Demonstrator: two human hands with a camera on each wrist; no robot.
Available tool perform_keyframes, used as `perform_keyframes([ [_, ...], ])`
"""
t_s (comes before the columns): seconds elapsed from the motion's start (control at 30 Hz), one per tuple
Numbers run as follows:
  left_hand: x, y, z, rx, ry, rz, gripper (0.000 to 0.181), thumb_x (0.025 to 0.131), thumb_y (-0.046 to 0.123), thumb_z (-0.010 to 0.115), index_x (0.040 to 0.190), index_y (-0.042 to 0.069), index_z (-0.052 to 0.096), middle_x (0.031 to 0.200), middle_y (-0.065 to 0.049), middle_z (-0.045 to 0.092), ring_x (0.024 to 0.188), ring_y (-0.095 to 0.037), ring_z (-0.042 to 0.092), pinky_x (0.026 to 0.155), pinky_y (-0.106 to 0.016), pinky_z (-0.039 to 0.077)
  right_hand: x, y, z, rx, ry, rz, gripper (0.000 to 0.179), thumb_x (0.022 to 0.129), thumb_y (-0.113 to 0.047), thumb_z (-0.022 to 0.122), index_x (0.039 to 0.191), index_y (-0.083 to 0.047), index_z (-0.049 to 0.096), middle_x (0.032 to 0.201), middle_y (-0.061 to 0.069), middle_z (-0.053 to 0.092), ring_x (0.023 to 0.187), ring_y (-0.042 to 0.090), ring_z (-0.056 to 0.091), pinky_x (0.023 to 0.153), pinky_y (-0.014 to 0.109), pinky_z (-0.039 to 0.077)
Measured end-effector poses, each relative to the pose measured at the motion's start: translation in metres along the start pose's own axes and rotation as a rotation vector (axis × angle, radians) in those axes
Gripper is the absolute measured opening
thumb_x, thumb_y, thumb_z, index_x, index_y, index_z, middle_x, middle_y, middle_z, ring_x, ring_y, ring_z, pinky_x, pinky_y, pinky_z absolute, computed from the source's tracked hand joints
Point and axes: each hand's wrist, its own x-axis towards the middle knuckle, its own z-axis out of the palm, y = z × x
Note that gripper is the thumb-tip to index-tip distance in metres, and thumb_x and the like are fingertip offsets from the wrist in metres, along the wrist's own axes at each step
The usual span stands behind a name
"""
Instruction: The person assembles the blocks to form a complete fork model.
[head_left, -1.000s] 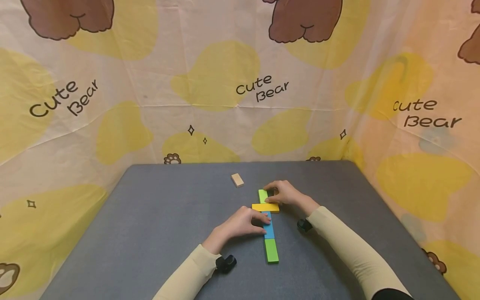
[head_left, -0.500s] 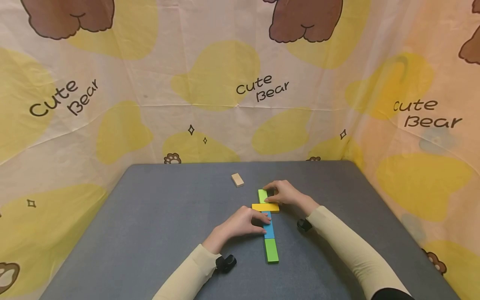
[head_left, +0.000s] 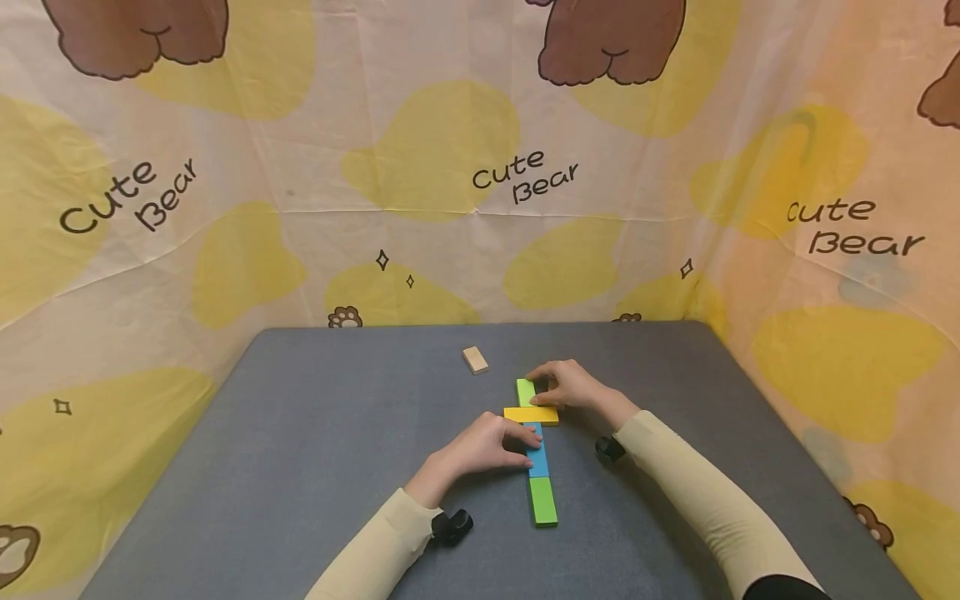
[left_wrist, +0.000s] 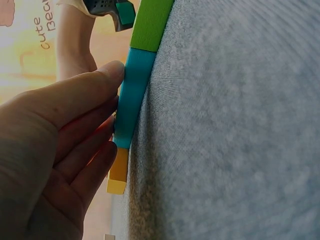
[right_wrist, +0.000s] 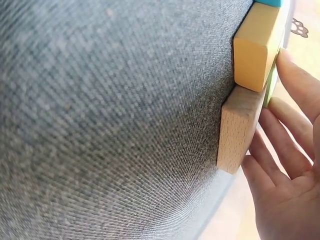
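In the head view, a green block (head_left: pixel 543 502), a blue block (head_left: pixel 537 463), a yellow block (head_left: pixel 529 415) and a light green block (head_left: pixel 524 392) form a line, the yellow one lying crosswise. My left hand (head_left: pixel 480 443) rests its thumb and fingertips on the blue block's top; in the left wrist view they lie against the blue block (left_wrist: pixel 136 100). Over the far end of the line is my right hand (head_left: pixel 573 387), fingertips on the light green block. Under its fingers, the right wrist view shows a plain wooden block (right_wrist: pixel 234 135) beside the yellow block (right_wrist: pixel 256 55).
A loose plain wooden block (head_left: pixel 475 360) lies near the back of the grey table (head_left: pixel 337 433). A printed bear cloth (head_left: pixel 435 158) hangs behind the table and along its sides. Each wrist wears a black camera, such as the left one (head_left: pixel 453 527).
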Motion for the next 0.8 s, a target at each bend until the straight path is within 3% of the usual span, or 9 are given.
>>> perform_keyframes([
  [0.17,-0.0002,0.0005,-0.0004,-0.005,-0.003,-0.008,0.030,0.080,0.033,0.077,0.109,0.027,0.074,0.117,0.013,0.071,0.116,0.004,0.062,0.099,-0.019,0.050,-0.0006,-0.0011,-0.0008,0.000,0.001,0.002,0.047,0.081,-0.034,0.077,0.123,-0.015,0.067,0.104,0.005,0.069,0.062,0.010,0.047,0.055,0.021,0.039],
  [0.43,-0.0007,0.0011,-0.0013,-0.003,-0.004,-0.009,0.030,0.080,0.033,0.077,0.109,0.027,0.074,0.117,0.013,0.071,0.116,0.004,0.062,0.099,-0.019,0.050,-0.0015,-0.0012,-0.0016,-0.002,0.003,-0.001,0.047,0.081,-0.034,0.077,0.123,-0.014,0.067,0.092,0.004,0.066,0.063,0.010,0.046,0.056,0.022,0.039],
  [0.63,-0.0006,0.0011,-0.0007,0.002,-0.005,-0.010,0.030,0.080,0.033,0.077,0.109,0.027,0.074,0.117,0.013,0.071,0.116,0.004,0.061,0.099,-0.019,0.050,-0.0017,-0.0012,-0.0023,-0.004,-0.001,-0.002,0.047,0.082,-0.036,0.076,0.123,-0.015,0.067,0.098,0.005,0.068,0.064,0.012,0.048,0.058,0.023,0.040],
  [0.7,-0.0006,0.0014,-0.0004,0.005,-0.005,-0.010,0.030,0.080,0.032,0.078,0.109,0.027,0.074,0.118,0.013,0.071,0.117,0.004,0.061,0.099,-0.019,0.050,-0.0026,-0.0016,-0.0027,0.000,0.009,0.001,0.048,0.082,-0.036,0.076,0.124,-0.015,0.066,0.106,0.006,0.070,0.071,0.013,0.054,0.064,0.025,0.046],
  [0.8,-0.0001,0.0015,0.0001,0.009,-0.005,-0.012,0.030,0.080,0.033,0.078,0.109,0.028,0.074,0.118,0.013,0.071,0.117,0.004,0.061,0.099,-0.019,0.050,-0.0065,-0.0028,-0.0041,0.021,0.041,0.004,0.052,0.083,-0.035,0.074,0.128,-0.012,0.063,0.121,0.009,0.069,0.094,0.022,0.066,0.081,0.036,0.056],
])
